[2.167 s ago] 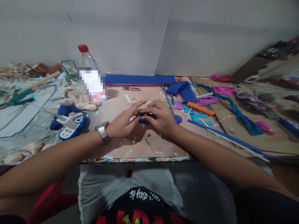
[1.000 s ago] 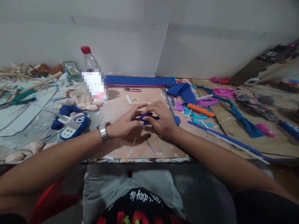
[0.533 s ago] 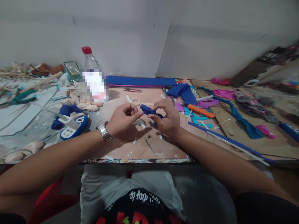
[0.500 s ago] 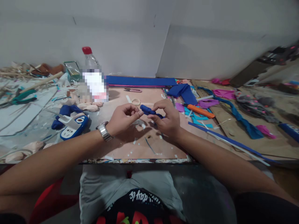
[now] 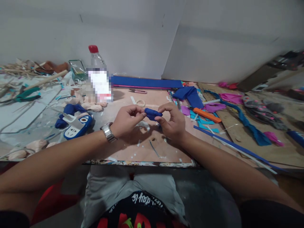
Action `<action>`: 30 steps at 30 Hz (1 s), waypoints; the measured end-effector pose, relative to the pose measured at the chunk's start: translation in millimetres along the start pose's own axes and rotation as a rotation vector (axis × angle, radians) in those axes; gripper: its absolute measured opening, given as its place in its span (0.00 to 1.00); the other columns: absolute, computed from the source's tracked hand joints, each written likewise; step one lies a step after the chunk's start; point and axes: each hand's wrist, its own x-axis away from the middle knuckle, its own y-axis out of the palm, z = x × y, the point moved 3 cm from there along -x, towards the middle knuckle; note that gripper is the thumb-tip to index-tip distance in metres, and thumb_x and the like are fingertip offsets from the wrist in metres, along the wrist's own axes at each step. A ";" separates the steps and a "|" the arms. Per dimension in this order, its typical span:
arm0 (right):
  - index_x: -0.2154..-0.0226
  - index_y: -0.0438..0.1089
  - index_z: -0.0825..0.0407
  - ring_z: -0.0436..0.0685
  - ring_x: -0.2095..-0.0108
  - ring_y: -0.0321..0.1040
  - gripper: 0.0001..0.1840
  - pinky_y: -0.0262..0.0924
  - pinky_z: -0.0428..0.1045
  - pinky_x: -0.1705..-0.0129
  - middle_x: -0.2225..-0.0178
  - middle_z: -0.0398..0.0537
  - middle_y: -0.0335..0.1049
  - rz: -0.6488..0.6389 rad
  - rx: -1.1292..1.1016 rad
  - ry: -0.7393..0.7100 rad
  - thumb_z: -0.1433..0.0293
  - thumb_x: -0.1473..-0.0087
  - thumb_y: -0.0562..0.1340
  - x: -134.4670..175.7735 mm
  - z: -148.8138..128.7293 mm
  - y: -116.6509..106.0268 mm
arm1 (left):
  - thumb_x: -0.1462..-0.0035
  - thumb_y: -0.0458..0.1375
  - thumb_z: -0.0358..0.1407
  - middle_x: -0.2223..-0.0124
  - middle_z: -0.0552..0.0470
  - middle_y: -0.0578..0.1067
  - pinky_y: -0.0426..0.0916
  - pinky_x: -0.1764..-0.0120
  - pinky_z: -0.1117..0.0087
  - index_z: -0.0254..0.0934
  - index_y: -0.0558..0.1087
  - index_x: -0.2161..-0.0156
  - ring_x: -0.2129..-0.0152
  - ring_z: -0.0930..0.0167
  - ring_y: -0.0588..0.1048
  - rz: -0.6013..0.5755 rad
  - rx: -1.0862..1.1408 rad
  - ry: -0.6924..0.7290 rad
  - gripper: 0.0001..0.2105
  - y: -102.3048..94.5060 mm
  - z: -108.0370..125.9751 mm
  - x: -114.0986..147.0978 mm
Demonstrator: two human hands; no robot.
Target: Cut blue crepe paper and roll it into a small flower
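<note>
Between my two hands, above the middle of the table, is a small rolled piece of blue fabric (image 5: 152,114). My left hand (image 5: 129,120) pinches its left end between thumb and fingers. At the other end, my right hand (image 5: 173,122) pinches the roll with thumb and forefinger; its remaining fingers are curled and partly hidden. A roll of clear tape (image 5: 142,127) lies on the table below the fabric. Just beyond my hands rests a cream-coloured ring of tape (image 5: 141,103), with small pink-handled thread snips (image 5: 137,91) farther back.
An orange utility knife (image 5: 206,115) lies among blue and purple scraps on the right. Long blue fabric strips (image 5: 147,82) line the wall. To the left are a blue-and-white power strip (image 5: 78,126), green-handled pliers (image 5: 28,94) and a red-capped bottle (image 5: 96,58) behind a blurred phone (image 5: 101,85).
The blue roll now lies level between both hands, with more of it showing. My left fingers have closed on its left end, where before they were just beside it. The view has shifted slightly.
</note>
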 end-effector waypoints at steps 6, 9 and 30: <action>0.60 0.68 0.48 0.58 0.62 0.69 0.20 0.64 0.55 0.57 0.64 0.47 0.70 0.057 -0.077 0.135 0.48 0.35 0.61 2.6 9.9 0.4 | 0.48 0.68 0.40 0.73 0.55 0.73 0.63 0.69 0.72 0.35 0.76 0.70 0.76 0.74 0.67 -0.047 0.187 -0.085 0.10 1.1 -2.8 -2.3; 0.60 0.68 0.47 0.58 0.62 0.69 0.21 0.64 0.55 0.57 0.64 0.47 0.70 0.089 -0.104 0.185 0.47 0.35 0.61 2.9 14.2 0.7 | 0.47 0.69 0.41 0.72 0.55 0.72 0.62 0.69 0.72 0.35 0.75 0.70 0.75 0.75 0.67 -0.058 0.264 -0.148 0.11 0.2 -4.9 -3.5; 0.65 0.72 0.47 0.59 0.64 0.69 0.24 0.64 0.56 0.58 0.68 0.47 0.73 -0.032 -0.016 0.113 0.43 0.40 0.63 -4.0 2.9 0.5 | 0.40 0.63 0.41 0.66 0.52 0.73 0.68 0.61 0.70 0.37 0.73 0.66 0.69 0.71 0.71 0.016 0.130 0.008 0.09 -9.0 -4.1 -10.4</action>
